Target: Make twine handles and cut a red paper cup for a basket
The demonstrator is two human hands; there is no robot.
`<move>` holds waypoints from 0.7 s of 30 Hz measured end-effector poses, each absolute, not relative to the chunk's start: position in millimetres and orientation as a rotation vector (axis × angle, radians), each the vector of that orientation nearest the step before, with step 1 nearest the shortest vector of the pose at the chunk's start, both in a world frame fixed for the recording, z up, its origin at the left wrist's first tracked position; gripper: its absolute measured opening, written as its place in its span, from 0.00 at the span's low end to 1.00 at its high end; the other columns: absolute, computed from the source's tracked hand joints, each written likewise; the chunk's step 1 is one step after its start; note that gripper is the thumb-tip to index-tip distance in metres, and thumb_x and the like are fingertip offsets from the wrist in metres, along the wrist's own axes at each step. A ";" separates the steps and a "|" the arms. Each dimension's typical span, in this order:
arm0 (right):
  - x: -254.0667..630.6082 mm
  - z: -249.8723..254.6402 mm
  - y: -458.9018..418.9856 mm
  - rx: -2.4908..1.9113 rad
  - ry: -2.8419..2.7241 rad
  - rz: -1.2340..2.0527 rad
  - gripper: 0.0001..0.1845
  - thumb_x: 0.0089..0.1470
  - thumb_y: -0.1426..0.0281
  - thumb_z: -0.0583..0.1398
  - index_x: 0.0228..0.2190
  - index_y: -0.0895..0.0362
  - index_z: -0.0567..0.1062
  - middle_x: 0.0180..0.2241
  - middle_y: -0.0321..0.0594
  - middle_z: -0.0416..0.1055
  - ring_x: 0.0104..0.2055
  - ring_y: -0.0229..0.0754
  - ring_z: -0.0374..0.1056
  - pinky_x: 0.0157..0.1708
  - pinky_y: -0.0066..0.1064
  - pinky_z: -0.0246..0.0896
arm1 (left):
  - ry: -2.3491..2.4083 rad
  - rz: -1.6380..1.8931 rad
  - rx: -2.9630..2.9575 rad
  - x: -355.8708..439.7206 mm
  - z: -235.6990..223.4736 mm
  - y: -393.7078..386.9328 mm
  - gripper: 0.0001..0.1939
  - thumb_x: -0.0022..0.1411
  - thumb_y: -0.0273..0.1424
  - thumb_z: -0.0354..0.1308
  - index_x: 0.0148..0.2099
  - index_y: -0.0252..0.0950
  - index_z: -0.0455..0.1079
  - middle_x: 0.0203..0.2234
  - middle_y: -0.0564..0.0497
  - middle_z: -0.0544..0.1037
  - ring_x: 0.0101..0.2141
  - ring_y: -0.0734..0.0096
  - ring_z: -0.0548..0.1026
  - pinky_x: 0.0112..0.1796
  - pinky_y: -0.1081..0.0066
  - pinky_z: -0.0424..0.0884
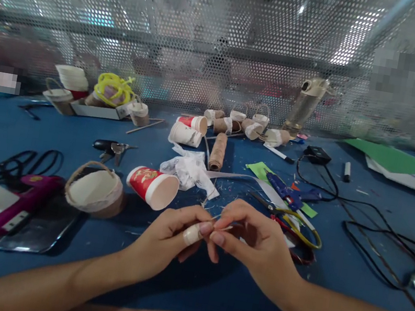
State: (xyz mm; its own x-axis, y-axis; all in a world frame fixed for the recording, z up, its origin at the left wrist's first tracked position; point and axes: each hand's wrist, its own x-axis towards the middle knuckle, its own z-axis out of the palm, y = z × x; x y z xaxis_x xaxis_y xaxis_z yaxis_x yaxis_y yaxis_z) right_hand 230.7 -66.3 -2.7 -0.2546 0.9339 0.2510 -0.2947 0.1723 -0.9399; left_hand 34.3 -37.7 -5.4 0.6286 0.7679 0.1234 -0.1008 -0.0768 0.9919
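My left hand (180, 233) and my right hand (247, 236) meet over the near middle of the table, fingertips almost touching. Both are closed in a pinch on a thin pale strand (225, 228) that looks like twine; most of it is hidden by the fingers. A beige bandage (191, 234) wraps the left thumb. Just beyond the left hand a red and white paper cup (146, 185) lies on its side. Past the fingers are crumpled white fabric (189, 169) and a spool of brown twine (218, 152). Yellow-handled scissors (296, 221) lie beside the right hand.
A small twine-wrapped basket (95, 192) with a handle and a purple glue gun (14, 203) sit at left. A blue glue gun (293, 191) and black cable (375, 268) lie at right. Several small baskets, a bottle (307, 106) and a perforated metal screen (212, 34) line the back.
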 end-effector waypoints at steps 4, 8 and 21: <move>236.8 1.2 -66.4 -0.750 -1.346 1.215 0.05 0.54 0.73 0.72 0.31 0.53 0.81 0.36 0.33 0.72 0.32 0.32 0.74 0.32 0.23 0.72 | 0.618 0.817 1.476 33.2 -6.7 -41.4 0.14 0.74 0.40 0.58 0.43 0.36 0.79 0.21 0.56 0.73 0.19 0.84 0.67 0.20 0.86 0.63; 251.8 7.0 -68.9 -0.733 -1.343 1.161 0.04 0.60 0.73 0.69 0.34 0.52 0.80 0.38 0.36 0.81 0.41 0.33 0.77 0.41 0.22 0.74 | 0.616 0.899 1.441 31.9 -4.1 -39.5 0.11 0.74 0.37 0.58 0.49 0.41 0.81 0.36 0.50 0.79 0.24 0.79 0.78 0.19 0.84 0.72; 292.1 50.1 -82.8 -0.595 -1.437 0.849 0.07 0.61 0.78 0.67 0.38 0.53 0.80 0.34 0.37 0.80 0.40 0.41 0.78 0.40 0.32 0.79 | 0.620 0.904 1.391 43.8 -3.1 -26.1 0.13 0.74 0.37 0.58 0.49 0.36 0.80 0.51 0.42 0.75 0.30 0.73 0.81 0.22 0.79 0.80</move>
State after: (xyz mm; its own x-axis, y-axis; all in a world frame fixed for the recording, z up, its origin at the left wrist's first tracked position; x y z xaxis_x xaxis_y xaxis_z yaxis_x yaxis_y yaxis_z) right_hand 292.1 -82.8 50.1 -0.0646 0.7961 0.6017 -0.1429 0.5894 -0.7951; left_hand 43.8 -26.1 -3.1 0.5408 0.8298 0.1377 -0.1707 -0.0521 0.9840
